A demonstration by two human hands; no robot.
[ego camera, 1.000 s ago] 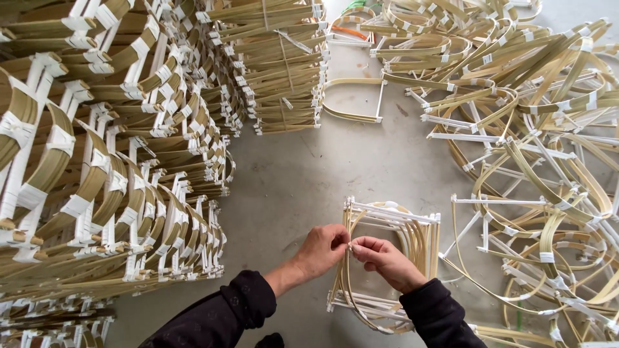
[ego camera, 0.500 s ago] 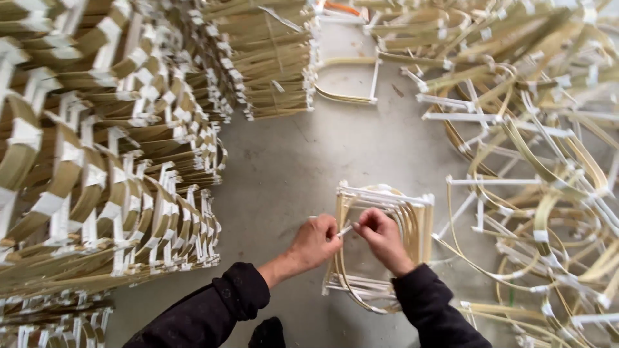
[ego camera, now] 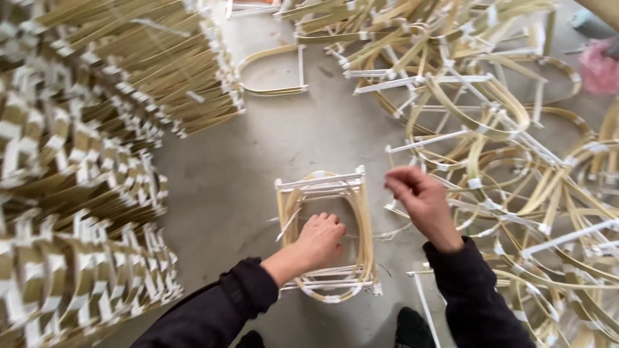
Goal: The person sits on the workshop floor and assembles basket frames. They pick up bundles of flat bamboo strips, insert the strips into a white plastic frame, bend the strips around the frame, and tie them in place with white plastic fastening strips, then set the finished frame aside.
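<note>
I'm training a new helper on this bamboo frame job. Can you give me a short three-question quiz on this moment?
1. True or false: the left hand rests on the small stack of bamboo loop frames on the concrete floor.
2. Where is the right hand? A) flat on the floor B) raised beside the small stack, fingers pinched together C) on the tidy stacks
3. Fill in: the tidy stacked frames lie to the person's ____, the loose tangled pile to the other side.

Key: 1 true; 2 B; 3 left.
</note>
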